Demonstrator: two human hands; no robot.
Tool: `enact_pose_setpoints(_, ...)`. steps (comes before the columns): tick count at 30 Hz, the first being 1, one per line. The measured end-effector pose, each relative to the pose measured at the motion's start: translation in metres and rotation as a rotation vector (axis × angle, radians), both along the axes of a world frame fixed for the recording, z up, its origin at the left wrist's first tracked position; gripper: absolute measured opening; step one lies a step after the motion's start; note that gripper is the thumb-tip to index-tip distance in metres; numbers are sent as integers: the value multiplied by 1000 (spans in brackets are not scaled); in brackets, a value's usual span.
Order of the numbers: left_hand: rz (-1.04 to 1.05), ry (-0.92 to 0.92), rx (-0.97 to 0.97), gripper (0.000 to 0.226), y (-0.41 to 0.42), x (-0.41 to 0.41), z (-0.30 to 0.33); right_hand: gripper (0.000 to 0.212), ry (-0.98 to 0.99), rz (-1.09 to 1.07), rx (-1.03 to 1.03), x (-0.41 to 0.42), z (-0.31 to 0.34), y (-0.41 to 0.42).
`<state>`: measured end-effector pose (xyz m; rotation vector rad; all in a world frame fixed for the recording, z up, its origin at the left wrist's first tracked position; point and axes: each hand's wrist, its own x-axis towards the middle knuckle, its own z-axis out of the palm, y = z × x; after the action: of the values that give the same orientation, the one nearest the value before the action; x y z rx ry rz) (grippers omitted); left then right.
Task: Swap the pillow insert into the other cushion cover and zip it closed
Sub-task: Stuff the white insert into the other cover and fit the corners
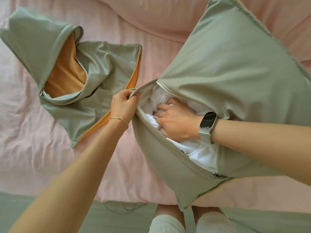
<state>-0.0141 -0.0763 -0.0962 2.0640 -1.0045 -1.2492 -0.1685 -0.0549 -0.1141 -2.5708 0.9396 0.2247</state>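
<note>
Pillow insert (198, 153): white, crumpled, showing through the open zip mouth of the filled cover, under and around the right hand.
Bed surface (38, 138): pink sheet, creased, filling most of the view beneath both arms; a plump pink pillow (151, 15) lies well beyond the hands.
Floor edge (50, 207): a grey-green strip below the bed's near edge, next to the person's knees; whether it is rug or bedding I cannot tell.
Filled cover (235, 68): sage green with a stitched border, puffed out, stretching up and away from the right hand.
Empty cover (104, 64): sage green outside, orange lining showing at its gaping opening, lying flat and rumpled just beyond the left hand.
Left hand (123, 105): fingers pinched closed on the zip edge (134, 91) of the filled cover, pulling the opening wide.
Right hand (175, 121): inside the opening, fingers curled into the white insert, gripping a fold.
Watch (207, 122): dark face, pale strap, on the right wrist.
Bracelet (119, 119): thin chain on the left wrist.
</note>
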Motion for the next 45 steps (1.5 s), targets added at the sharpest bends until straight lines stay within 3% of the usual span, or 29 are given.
enact_pose_setpoints(5, 203, 202, 97, 35, 6, -4, -6, 51, 147, -5, 32, 25, -29, 0)
enact_pose_setpoints(9, 242, 277, 95, 25, 10, -15, -3, 55, -64, -137, 62, 24, -43, -1)
enact_pose_setpoints(11, 292, 321, 102, 24, 11, -21, -2, 56, -74, -216, 43, 27, -45, -4)
enact_pose_setpoints(14, 362, 341, 135, 28, 18, -23, -6, 55, -43, -342, 176, 44, -43, -4)
enact_pose_setpoints(17, 333, 289, 120, 27, 16, -17, -11, 39, -24, -490, 267, 55, -39, -16)
enact_pose_setpoints(22, 107, 110, 39, 28, 0, 1, -12, 46, -9, -331, 76, 49, -25, -25)
enact_pose_setpoints(25, 99, 152, 37, 27, -1, -8, -5, 45, -135, -251, -29, 30, -7, -21)
enact_pose_setpoints(30, 53, 242, 40, 7, 1, -29, 14, 38, -221, -354, 93, -2, 29, -10)
enact_pose_setpoints(32, -49, 248, 70, 40, 13, -31, 22, 33, -398, -465, 112, -13, 54, 3)
enact_pose_setpoints(34, -130, 118, 5, 69, 37, -37, 33, 33, -506, -570, 32, -33, 67, 26)
enact_pose_setpoints(38, 9, -66, -104, 71, 109, -57, 46, 26, -392, -620, -83, -80, 74, 78)
enact_pose_setpoints(42, 286, 381, 259, 86, 159, -80, 36, 28, -316, -697, 16, -95, 71, 100)
enact_pose_setpoints(45, 274, 478, 179, 59, 152, -93, 39, 35, -405, -738, 24, -81, 80, 100)
